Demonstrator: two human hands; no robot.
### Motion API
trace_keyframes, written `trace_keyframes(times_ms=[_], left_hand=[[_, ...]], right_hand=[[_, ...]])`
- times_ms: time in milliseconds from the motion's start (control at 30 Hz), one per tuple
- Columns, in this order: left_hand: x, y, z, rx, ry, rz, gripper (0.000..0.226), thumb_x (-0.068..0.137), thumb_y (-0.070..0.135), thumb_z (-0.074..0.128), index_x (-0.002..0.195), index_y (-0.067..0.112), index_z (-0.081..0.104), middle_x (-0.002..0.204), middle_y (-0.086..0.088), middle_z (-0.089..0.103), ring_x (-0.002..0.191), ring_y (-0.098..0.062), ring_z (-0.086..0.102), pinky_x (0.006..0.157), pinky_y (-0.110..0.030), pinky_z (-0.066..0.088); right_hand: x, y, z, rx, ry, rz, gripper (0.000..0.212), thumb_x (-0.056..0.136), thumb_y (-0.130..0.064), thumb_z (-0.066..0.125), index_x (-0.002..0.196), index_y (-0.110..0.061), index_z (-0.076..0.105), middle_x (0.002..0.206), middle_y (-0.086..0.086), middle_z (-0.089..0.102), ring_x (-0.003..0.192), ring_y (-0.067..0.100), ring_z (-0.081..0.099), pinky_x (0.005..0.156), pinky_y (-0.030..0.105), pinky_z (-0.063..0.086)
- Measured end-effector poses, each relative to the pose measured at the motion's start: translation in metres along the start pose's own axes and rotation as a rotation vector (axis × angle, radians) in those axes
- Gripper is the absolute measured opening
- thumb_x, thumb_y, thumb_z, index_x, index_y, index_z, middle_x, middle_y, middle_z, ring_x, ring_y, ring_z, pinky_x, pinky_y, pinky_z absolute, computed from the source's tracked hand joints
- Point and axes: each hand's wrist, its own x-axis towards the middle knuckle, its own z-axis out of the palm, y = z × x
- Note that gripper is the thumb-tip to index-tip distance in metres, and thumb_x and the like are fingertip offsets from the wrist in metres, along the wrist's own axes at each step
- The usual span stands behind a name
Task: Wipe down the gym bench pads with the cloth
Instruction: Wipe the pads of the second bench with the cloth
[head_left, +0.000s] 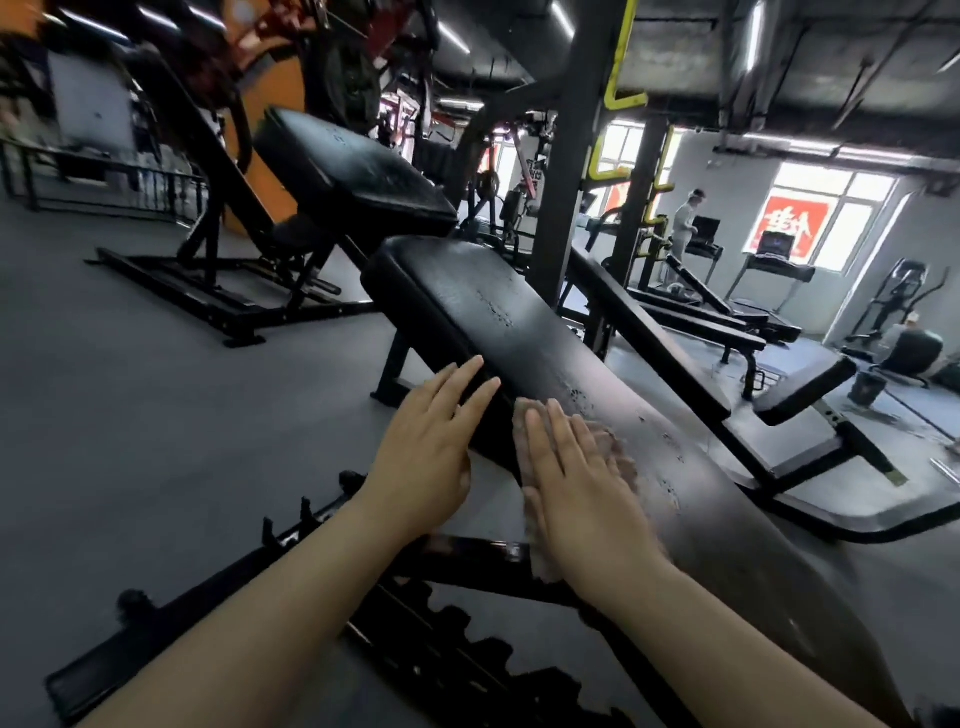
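Head view: cloth (613, 447), pinkish-grey, lies flat on the long bench pad (519, 332), near the pad's left edge, at the near-middle stretch. My right hand (576, 483) lies spread on top of the cloth, palm down, fingers straight, not clenched around it. It presses the cloth to the pad rather than gripping it, which I judge suits wiping with broad contact. The cloth's edges show past the fingertips and down along the wrist side.

Left hand (426, 441) is just beside the cloth, flat and empty against the pad's left side wall, fingers extended toward the far end. It's probably there to steady me or the pad while the other hand rubs.

The pad runs away from the cloth up to a rounded far end; scuffed, peeling patches show beyond the cloth. A second pad (353, 171) is tilted up beyond that far end and doesn't touch the cloth. Below the cloth is the bench's toothed adjustment rail (467, 634). Well right of the pad are another bench (701, 322) and treadmills (769, 265).

Judgement: wiping is underway, with the far stretch and the second pad likely left to do.
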Motion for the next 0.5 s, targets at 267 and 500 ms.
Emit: trace_keyframes(times_ms=[267, 500], left_hand=[[0.053, -0.074, -0.034, -0.149, 0.279, -0.309, 0.057, 0.083, -0.006, 0.035, 0.138, 0.007, 0.043, 0.150, -0.006, 0.029, 0.137, -0.021, 0.026, 0.107, -0.017, 0.011], [0.079, -0.113, -0.050, -0.238, 0.281, -0.425, 0.063, 0.078, -0.019, 0.039, 0.137, 0.003, 0.042, 0.147, -0.008, 0.034, 0.137, -0.020, 0.028, 0.110, -0.020, 0.018]], right_hand=[[0.131, -0.053, -0.025, 0.077, 0.033, -0.219, 0.071, 0.103, -0.030, 0.027, 0.136, -0.019, -0.035, 0.156, 0.007, -0.024, 0.145, 0.028, -0.016, 0.116, 0.041, -0.007], [0.201, -0.095, -0.045, 0.163, -0.045, -0.233, 0.077, 0.098, -0.028, 0.045, 0.150, -0.025, -0.013, 0.158, 0.004, -0.017, 0.145, 0.030, -0.012, 0.117, 0.049, 0.003]])
